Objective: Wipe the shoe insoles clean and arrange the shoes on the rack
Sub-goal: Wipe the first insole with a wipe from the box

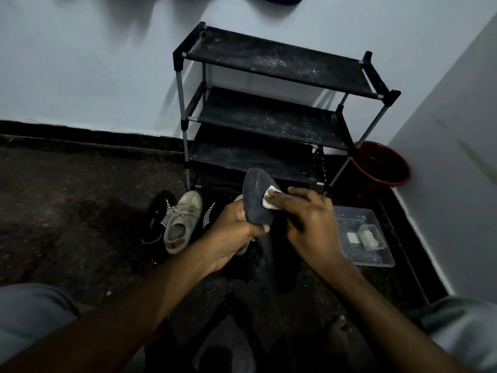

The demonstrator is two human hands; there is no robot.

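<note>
Insole [256, 200], dark grey, is held up over the floor just in front of the shoe rack [271, 111], toe end pointing up. Left hand [236, 232] is closed round its lower half, thumb across the front. Right hand [309, 219] has its fingers curled onto a small white wipe [271, 199], pressing it against the insole's right edge near the toe.

Rack: black, 3 shelves, metal posts, all shelves bare and dusty w/ white specks; stands against a pale wall in the corner. Floor [67, 211] is dark speckled stone w/ black skirting along the walls. Room is dim.

On the floor left of the hands: a beige lace-up sneaker [183, 219] between two black shoes w/ white stripes [161, 214]. Right of the rack sits a red bucket [382, 165]; nearer, a clear plastic tub [363, 235] w/ small white items inside, can't tell what.
</note>
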